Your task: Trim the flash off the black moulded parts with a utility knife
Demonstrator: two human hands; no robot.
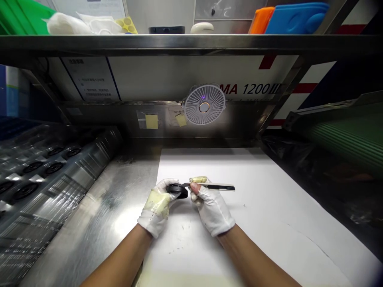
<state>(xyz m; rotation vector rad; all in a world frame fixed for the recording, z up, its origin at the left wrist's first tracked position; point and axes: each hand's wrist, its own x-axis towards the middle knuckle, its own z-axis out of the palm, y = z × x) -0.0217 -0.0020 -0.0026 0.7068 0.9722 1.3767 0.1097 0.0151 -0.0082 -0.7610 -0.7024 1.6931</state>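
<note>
My left hand (158, 205), in a white glove with yellowish tape on it, is closed on a black round plastic part (178, 191). My right hand (211, 205) wears a white glove that leaves the thumb tip bare. Its fingers grip a slim utility knife (220, 186) with a dark and pale handle. The knife points left, and its blade end meets the upper right edge of the black part, or lies just above it. Both hands are over the white sheet (239, 223). My left fingertips are partly hidden behind the part.
Clear plastic trays (74, 175) with black round parts are stacked at left. A small white fan (204, 104) hangs at the back, under a metal shelf (167, 44). A green ribbed surface (344, 131) lies at right. Blue (296, 19) and orange (261, 20) containers stand on the shelf.
</note>
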